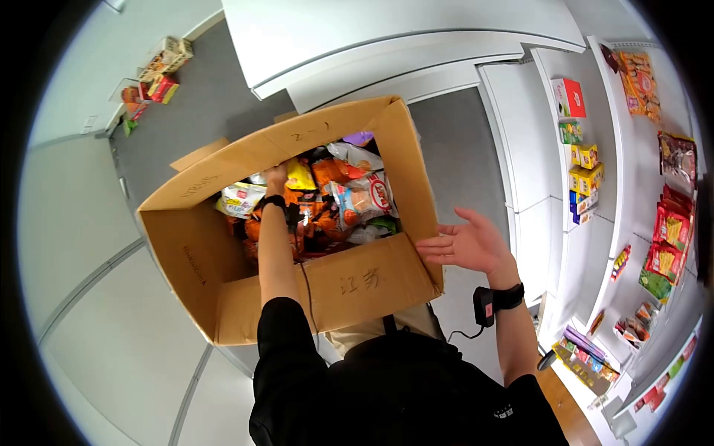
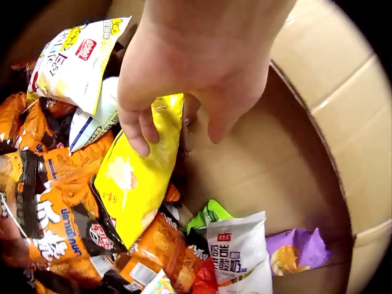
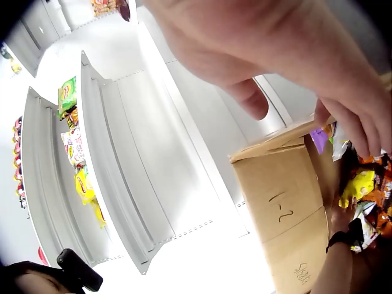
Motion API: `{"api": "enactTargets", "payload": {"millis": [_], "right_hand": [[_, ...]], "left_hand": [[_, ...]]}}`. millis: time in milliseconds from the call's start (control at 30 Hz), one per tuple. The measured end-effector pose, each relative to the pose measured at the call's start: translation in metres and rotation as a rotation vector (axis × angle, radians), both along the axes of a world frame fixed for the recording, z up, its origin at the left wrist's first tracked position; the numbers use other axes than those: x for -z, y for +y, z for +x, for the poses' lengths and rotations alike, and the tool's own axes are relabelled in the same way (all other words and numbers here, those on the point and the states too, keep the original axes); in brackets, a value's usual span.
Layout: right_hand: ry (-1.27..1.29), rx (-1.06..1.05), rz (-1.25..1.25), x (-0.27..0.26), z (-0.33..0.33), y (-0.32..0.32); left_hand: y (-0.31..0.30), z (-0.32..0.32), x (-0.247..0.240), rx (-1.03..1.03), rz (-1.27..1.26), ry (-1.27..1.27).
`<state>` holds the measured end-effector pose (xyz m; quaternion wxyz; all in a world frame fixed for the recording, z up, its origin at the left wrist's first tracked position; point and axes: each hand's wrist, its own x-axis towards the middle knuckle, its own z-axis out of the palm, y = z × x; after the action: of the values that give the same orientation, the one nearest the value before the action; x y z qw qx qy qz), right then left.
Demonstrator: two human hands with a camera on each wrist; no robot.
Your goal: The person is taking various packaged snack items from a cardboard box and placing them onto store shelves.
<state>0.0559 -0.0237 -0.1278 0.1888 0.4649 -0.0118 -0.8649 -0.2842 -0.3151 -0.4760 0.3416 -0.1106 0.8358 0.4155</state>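
A large cardboard box [image 1: 320, 293] with its flaps raised holds many snack packets. My left hand [image 1: 275, 178] is down inside it, over a yellow packet [image 2: 138, 177]. In the left wrist view, the fingertips [image 2: 139, 144] lie on that packet's face, while the thumb stands apart from its right edge. A white packet [image 2: 79, 64] lies just left of the hand, among orange packets [image 2: 58, 239]. My right hand [image 1: 472, 241] has its fingers extended and spread, its fingertips at the box's right edge; it holds nothing.
White shelves [image 1: 547, 149] with packaged snacks run along the right. A white counter [image 1: 387, 37] stands beyond the box. On the floor at the far left, several snack packages [image 1: 160, 82] sit by the wall. A purple packet [image 2: 300, 251] lies against the box's inner wall.
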Motion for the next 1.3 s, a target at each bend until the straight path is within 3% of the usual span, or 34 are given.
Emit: {"api": "enactTargets", "payload": {"millis": [100, 233, 300, 367, 433, 533, 600, 700, 900, 967, 1000, 1067, 1133, 1200, 1300], "right_hand": [[-0.004, 0.042, 0.016, 0.0, 0.0, -0.007], [0.001, 0.036, 0.047, 0.003, -0.002, -0.012], [0.03, 0.022, 0.06, 0.007, 0.001, -0.011], [0.044, 0.038, 0.03, 0.009, 0.002, -0.011], [0.051, 0.025, 0.013, 0.012, 0.004, -0.008], [0.04, -0.044, -0.001, 0.021, 0.002, -0.003], [0.012, -0.083, -0.007, 0.024, 0.0, -0.001], [0.041, -0.198, 0.02, 0.027, -0.004, 0.0], [0.157, -0.439, 0.401, 0.007, -0.001, -0.022], [0.327, -0.587, 0.569, 0.001, 0.01, -0.033], [0.423, -0.558, 0.582, -0.021, 0.018, -0.038], [0.606, -0.43, 0.342, -0.041, 0.027, -0.045], [0.731, -0.377, 0.364, -0.08, 0.032, -0.059], [0.816, -0.305, 0.464, -0.089, 0.042, -0.073], [0.681, -0.279, 0.667, -0.098, 0.064, -0.081]], "left_hand": [[-0.008, -0.016, 0.042, 0.16, -0.088, 0.074], [-0.038, -0.019, 0.093, 0.196, -0.08, 0.183], [-0.026, -0.007, 0.026, 0.063, -0.104, 0.188], [-0.026, 0.016, -0.03, 0.47, -0.276, 0.39], [-0.044, 0.029, -0.025, 0.465, -0.182, 0.399], [-0.03, 0.062, -0.14, -0.379, 0.277, -0.247], [-0.032, 0.083, -0.19, -0.427, 0.311, -0.291], [-0.041, 0.119, -0.259, -0.468, 0.596, -0.36], [-0.036, 0.185, -0.384, -0.571, 1.12, -0.363], [-0.035, 0.207, -0.408, -0.55, 1.237, -0.367], [-0.032, 0.22, -0.423, -0.566, 1.263, -0.354], [-0.029, 0.242, -0.446, -0.581, 1.312, -0.35], [-0.036, 0.261, -0.436, -0.473, 1.377, -0.329], [-0.028, 0.289, -0.455, -0.4, 1.296, -0.302], [-0.04, 0.314, -0.439, -0.289, 1.237, -0.298]]}}
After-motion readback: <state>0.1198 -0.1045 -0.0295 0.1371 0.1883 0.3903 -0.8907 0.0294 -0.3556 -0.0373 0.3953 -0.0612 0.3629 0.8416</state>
